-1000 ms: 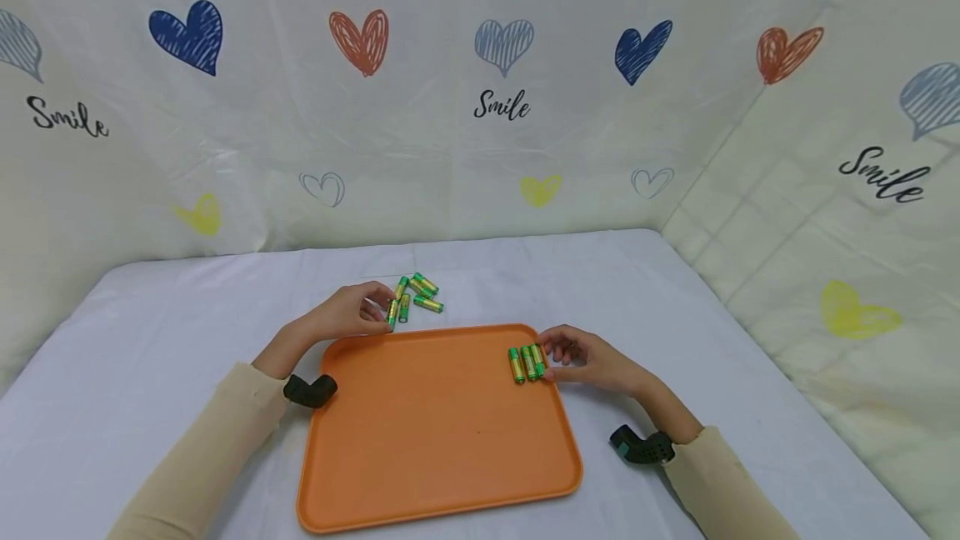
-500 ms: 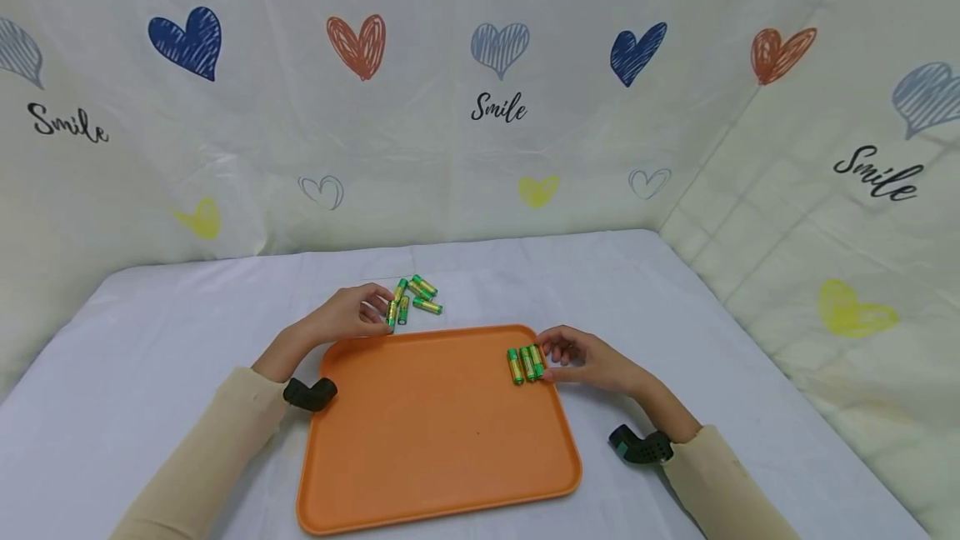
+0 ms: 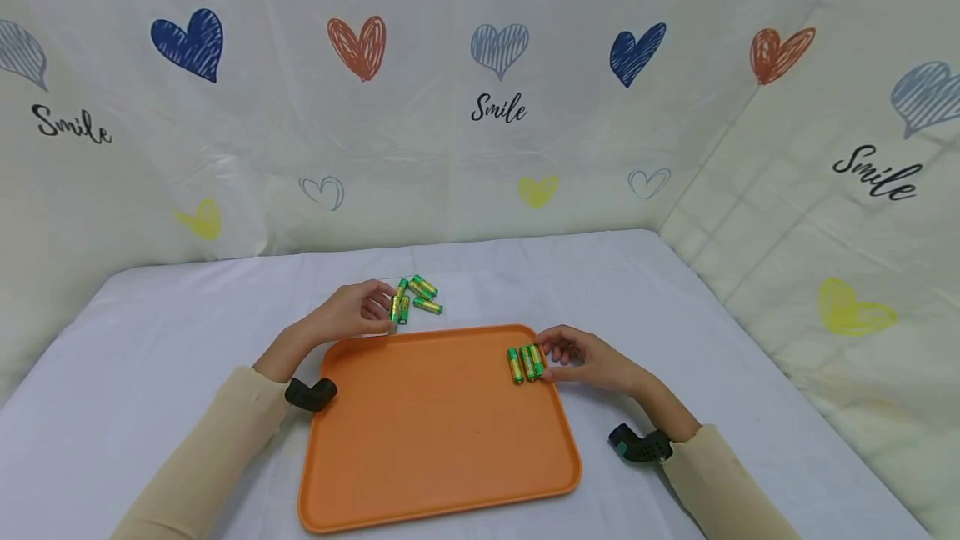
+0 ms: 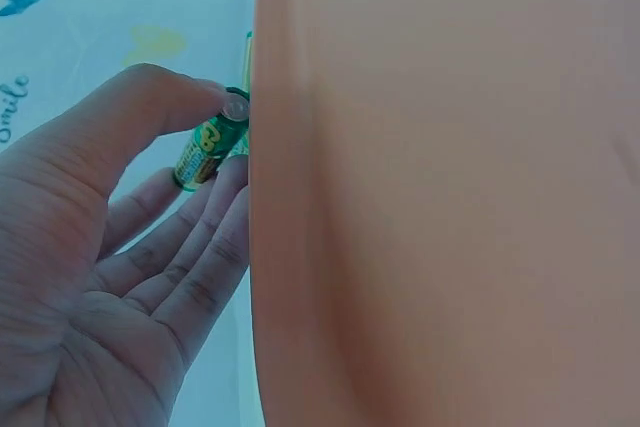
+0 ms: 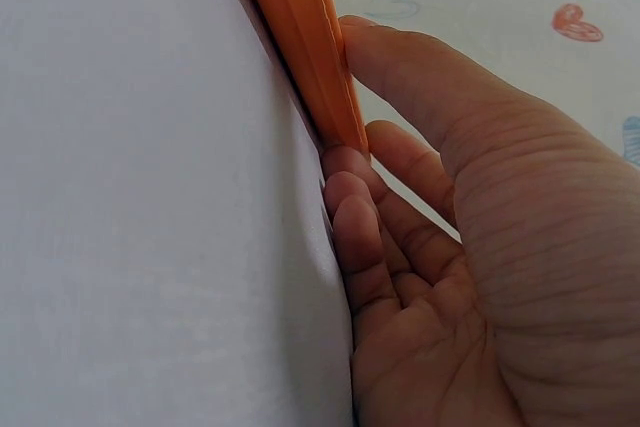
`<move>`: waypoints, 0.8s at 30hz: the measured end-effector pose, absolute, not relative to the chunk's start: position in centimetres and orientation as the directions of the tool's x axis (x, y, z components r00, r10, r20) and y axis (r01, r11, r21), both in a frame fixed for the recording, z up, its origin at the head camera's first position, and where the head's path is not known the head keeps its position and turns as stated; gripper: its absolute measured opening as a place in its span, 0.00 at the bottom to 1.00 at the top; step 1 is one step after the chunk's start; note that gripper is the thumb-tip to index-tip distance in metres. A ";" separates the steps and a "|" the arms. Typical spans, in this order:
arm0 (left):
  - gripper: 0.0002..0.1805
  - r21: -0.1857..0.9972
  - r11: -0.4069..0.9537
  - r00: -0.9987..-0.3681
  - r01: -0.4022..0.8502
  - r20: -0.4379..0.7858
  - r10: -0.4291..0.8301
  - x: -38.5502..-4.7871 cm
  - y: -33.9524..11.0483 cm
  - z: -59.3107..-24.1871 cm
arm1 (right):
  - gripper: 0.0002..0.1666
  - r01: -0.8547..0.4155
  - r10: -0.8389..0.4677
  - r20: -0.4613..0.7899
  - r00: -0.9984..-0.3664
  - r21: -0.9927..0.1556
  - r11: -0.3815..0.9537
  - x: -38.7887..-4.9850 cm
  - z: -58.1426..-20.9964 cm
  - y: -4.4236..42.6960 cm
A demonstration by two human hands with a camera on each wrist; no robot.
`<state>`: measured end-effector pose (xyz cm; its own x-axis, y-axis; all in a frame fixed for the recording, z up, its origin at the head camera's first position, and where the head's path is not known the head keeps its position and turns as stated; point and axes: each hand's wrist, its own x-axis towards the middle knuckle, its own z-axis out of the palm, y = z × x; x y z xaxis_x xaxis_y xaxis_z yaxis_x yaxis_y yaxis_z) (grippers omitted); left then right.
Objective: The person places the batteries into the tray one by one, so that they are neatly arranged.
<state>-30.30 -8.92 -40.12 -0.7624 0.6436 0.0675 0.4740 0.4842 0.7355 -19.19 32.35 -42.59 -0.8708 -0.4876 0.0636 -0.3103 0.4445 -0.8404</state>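
Note:
At the far left corner of the orange tray (image 3: 442,432), my left hand (image 3: 354,312) pinches a green-and-yellow battery (image 4: 208,149) between thumb and index finger. Several like batteries (image 3: 427,305) lie loosely just beyond its fingertips on the cloth. My right hand (image 3: 588,361) holds the tray's far right corner, thumb over the rim (image 5: 335,57) and fingers against the outside. Three batteries (image 3: 527,363) lie side by side inside the tray there, the rightmost close to that thumb. Whether the thumb touches this battery is hidden in the right wrist view.
A white cloth (image 3: 187,357) covers the table under the tray. Behind it hangs a pale sheet (image 3: 427,132) printed with hearts and the word Smile. Dark bands (image 3: 311,394) with mounts sit on both wrists.
The left hand has shifted very slightly, and the battery in its fingers has tilted a little. The right hand, tray and three batteries in it stay as they were.

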 end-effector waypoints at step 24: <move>0.25 0.774 0.391 -0.701 0.498 0.094 0.707 -29.1 -7.0 -39.7 | 0.26 -0.306 -0.483 0.057 -0.874 -0.836 0.455 -19.2 -42.5 32.4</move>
<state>-29.07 -7.04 -39.70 -0.7009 0.7071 0.0936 0.4976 0.3907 0.7744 -19.21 32.37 -42.53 -0.8737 -0.4830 0.0571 -0.3061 0.4548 -0.8363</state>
